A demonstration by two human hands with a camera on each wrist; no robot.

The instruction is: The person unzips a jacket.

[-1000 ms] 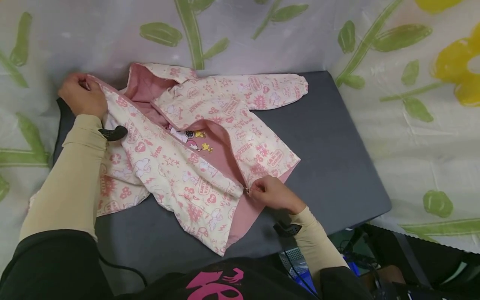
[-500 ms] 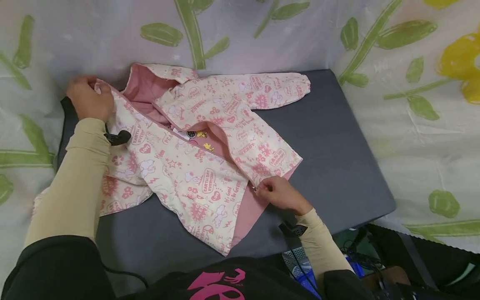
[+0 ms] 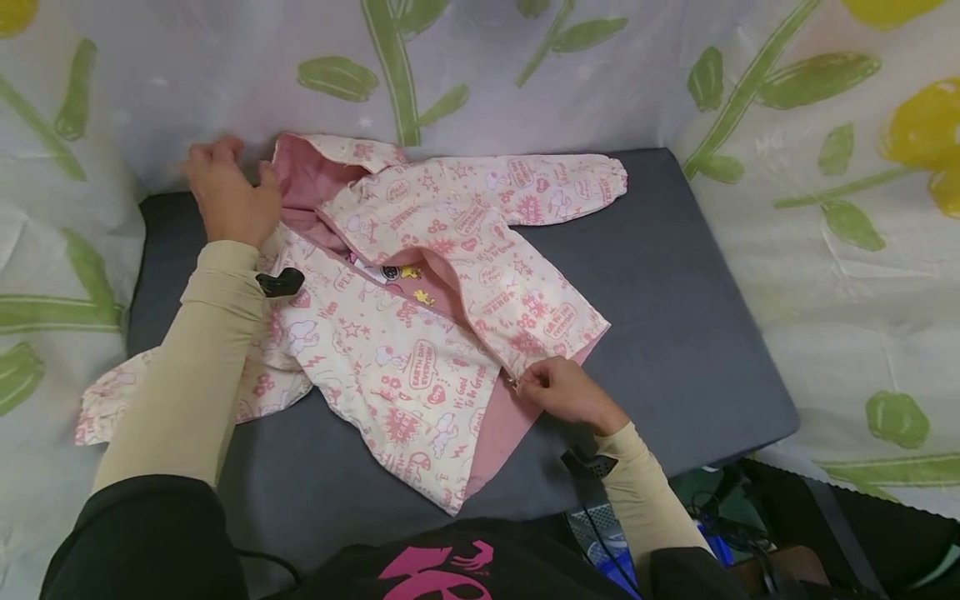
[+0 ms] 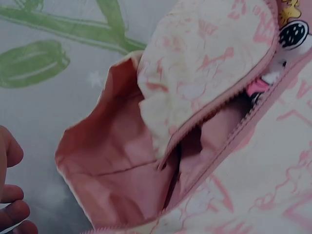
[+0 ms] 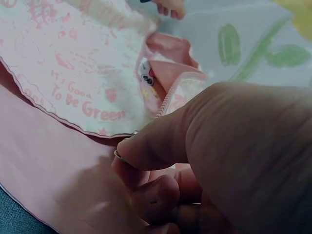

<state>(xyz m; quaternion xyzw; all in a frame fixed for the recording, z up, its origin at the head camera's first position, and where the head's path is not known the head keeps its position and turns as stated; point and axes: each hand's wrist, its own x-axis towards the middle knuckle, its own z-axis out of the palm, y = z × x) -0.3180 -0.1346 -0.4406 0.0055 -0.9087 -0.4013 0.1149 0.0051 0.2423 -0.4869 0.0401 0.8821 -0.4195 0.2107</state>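
A child's hooded jacket (image 3: pixel 405 383), cream with pink print and pink lining, lies front up with its front edges crossing near the hem. My right hand (image 3: pixel 566 392) pinches a small metal zipper pull (image 5: pixel 118 154) between thumb and forefinger at the bottom of the zip. Beside the hood (image 3: pixel 307 179), my left hand (image 3: pixel 236 196) has its fingers loosely spread and holds nothing. In the left wrist view its fingertips (image 4: pixel 13 212) are apart from the hood lining (image 4: pixel 112 161). Above the crossing, zipper teeth (image 5: pixel 165 103) run along a front edge. A cartoon print (image 3: pixel 408 279) shows inside the gap.
The jacket lies on a dark grey padded table (image 3: pixel 675 333). A pale curtain (image 3: pixel 225 75) with green leaves and yellow flowers hangs behind and at both sides. One sleeve (image 3: pixel 562 183) stretches right, the other (image 3: pixel 120 396) runs under the left forearm. Cables and dark gear are at lower right.
My left hand has let go of the jacket's upper front edge and moved right, its fingers spreading. That front panel has settled flatter. The right hand keeps pinching the zipper pull and has shifted slightly right.
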